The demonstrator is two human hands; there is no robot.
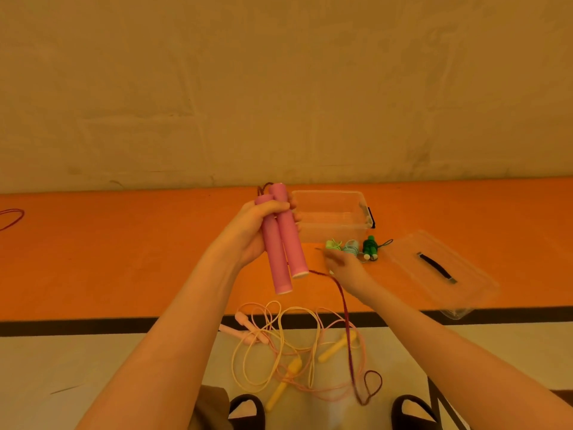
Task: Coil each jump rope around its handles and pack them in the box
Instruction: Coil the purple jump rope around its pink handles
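Note:
My left hand (257, 231) grips two thick pink handles (283, 240) side by side, tilted with their lower ends toward me. Their dark red rope (342, 302) runs from below the handles past my right hand (344, 268), which pinches it, then trails down to the floor in a loop. My right hand is blurred. A clear plastic box (333, 215) stands open on the orange mat just behind the handles. Three coiled ropes, light green (332, 245), pale blue (351, 246) and dark green (370, 247), lie in front of the box.
The box's clear lid (434, 271) with a black handle lies to the right on the orange mat (124, 259). A tangle of pink rope (248, 330) and yellow rope (310, 358) sits on the white floor near my feet. Another red cord (11, 218) lies far left.

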